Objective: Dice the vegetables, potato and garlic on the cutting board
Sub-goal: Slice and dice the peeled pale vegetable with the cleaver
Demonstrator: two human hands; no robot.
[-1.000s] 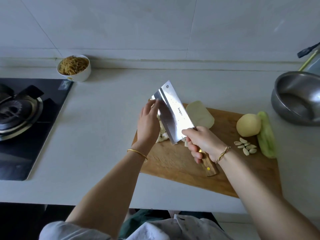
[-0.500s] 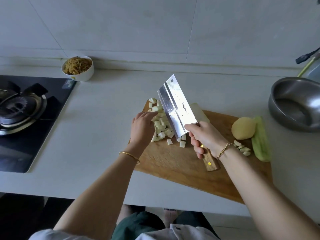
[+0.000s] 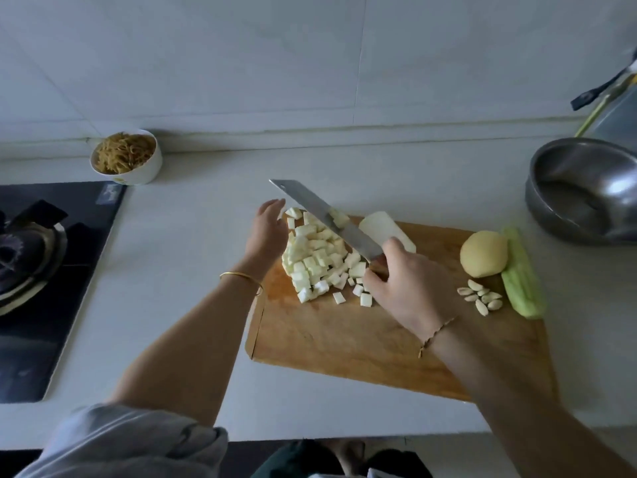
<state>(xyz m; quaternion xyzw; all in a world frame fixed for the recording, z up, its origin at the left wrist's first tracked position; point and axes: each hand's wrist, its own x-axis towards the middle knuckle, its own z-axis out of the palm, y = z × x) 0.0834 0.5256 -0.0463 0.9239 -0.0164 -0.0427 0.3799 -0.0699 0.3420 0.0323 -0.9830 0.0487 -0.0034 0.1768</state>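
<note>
Moved: cleaver point(image 3: 327, 219) tilted down onto dice point(image 3: 317, 257) at board's point(image 3: 344, 339) far-left corner; right hand point(image 3: 403, 284) grips it, left hand point(image 3: 267, 229) relaxed beside pile. Corral strays, fingers clear.

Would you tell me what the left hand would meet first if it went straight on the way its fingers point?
Most likely the far end of the cleaver, just beyond the left hand; depth is unclear, so it might pass beneath it.
</note>
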